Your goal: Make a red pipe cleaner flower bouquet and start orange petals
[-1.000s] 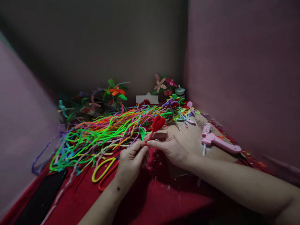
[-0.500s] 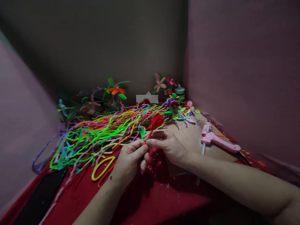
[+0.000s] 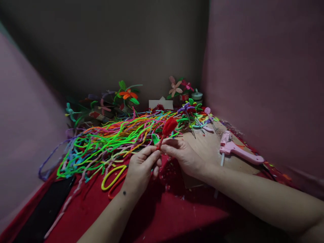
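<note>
A red fuzzy pipe-cleaner flower point(image 3: 169, 126) tilts up and to the right above my two hands, its bud-shaped head on a thin red stem. My left hand point(image 3: 141, 167) pinches the lower end of that stem between thumb and forefinger. Close against it, my right hand point(image 3: 186, 157) has its thumb and fingers drawn together at the stem, just right of the left fingertips; the exact contact is partly hidden. A green leaf-shaped loop point(image 3: 155, 139) shows just behind the stem; I cannot tell whether it is attached.
Many loose coloured pipe cleaners point(image 3: 108, 135) spread across the red cloth point(image 3: 162, 216). A pink glue gun point(image 3: 235, 150) lies on a tan board point(image 3: 205, 145) at right. Yellow-handled scissors point(image 3: 111, 179) and a black flat object point(image 3: 45, 206) lie left. Finished-looking flowers point(image 3: 128, 94) stand behind.
The right fingers have shifted slightly along the stem, and more of the red stem shows now. The whole view has moved a little, so the background sits farther right.
</note>
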### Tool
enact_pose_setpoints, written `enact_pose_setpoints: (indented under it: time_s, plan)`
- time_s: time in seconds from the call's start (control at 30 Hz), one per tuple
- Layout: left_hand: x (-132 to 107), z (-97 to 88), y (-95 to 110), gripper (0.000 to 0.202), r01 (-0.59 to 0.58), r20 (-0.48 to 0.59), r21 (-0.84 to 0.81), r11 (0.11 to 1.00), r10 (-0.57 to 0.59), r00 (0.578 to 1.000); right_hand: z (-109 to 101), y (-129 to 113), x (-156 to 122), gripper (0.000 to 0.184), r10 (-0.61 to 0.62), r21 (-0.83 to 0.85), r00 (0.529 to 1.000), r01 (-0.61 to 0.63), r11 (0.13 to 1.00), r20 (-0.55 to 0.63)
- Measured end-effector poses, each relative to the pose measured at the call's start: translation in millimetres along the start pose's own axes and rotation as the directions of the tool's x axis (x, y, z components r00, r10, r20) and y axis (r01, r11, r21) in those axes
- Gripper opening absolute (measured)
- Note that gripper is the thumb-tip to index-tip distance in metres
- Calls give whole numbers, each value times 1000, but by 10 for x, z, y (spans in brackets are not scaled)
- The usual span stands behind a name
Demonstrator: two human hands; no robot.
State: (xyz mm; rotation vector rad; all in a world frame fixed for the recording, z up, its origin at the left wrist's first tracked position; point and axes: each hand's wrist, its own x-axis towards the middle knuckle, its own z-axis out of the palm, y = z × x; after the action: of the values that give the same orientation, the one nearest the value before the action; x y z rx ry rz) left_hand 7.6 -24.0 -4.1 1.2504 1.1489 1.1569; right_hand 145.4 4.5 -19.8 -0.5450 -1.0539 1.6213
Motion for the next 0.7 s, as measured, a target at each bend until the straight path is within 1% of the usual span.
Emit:
enact_pose_setpoints:
  time_s: [0.1,0.2,0.27,0.37,0.43,0.57,0.7]
  plan:
    - [8,-6,5,18,62,60,-140,988,-54,997,4,-20,10,8,37,-15,999,-37,999,-3]
    - [19,-21,0,17,152,147,-264,953,-116,982,3,-20,20,9,51,20,999,-51,999,-4]
    - [40,-53,-20,16,220,231,-331,918,-147,962,-3,-9,24,11,74,60,997,-75,995,19]
    - [87,-123,-61,14,311,374,-393,866,-158,914,-16,10,27,16,135,109,987,-144,984,85]
    - [113,-158,-78,13,340,429,-418,842,-147,891,-27,16,30,17,147,111,980,-162,980,132]
    - [118,-166,-67,9,354,458,-442,824,-133,879,-40,8,35,11,93,84,984,-106,991,153]
    - [100,-138,-53,9,346,426,-418,840,-155,891,-47,-2,28,6,65,74,987,-77,994,149]
